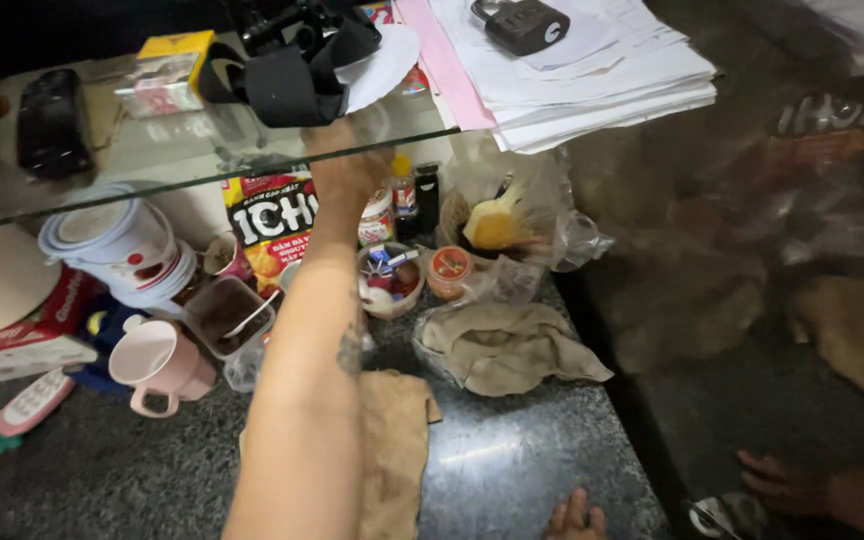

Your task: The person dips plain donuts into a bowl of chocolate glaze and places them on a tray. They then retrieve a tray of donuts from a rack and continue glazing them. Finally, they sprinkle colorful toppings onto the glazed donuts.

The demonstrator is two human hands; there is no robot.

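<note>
A speckled dark granite counter (512, 460) runs under a glass shelf (152, 160), with a dim, dark floor dropping away at three o'clock. One bare forearm reaches up the middle, and the hand (347, 165) sits under the shelf edge, seen through the glass (which hand it is, and whether its fingers are spread or closed, I cannot tell). A small jar (376, 215) with a white label stands just at its four o'clock, touching or nearly so. At eight o'clock are a glossy snack bag (270, 225), stacked white bowls (117, 245) and a smooth pink mug (157, 360); crumpled tan cloth (507, 345) lies at five o'clock.
</note>
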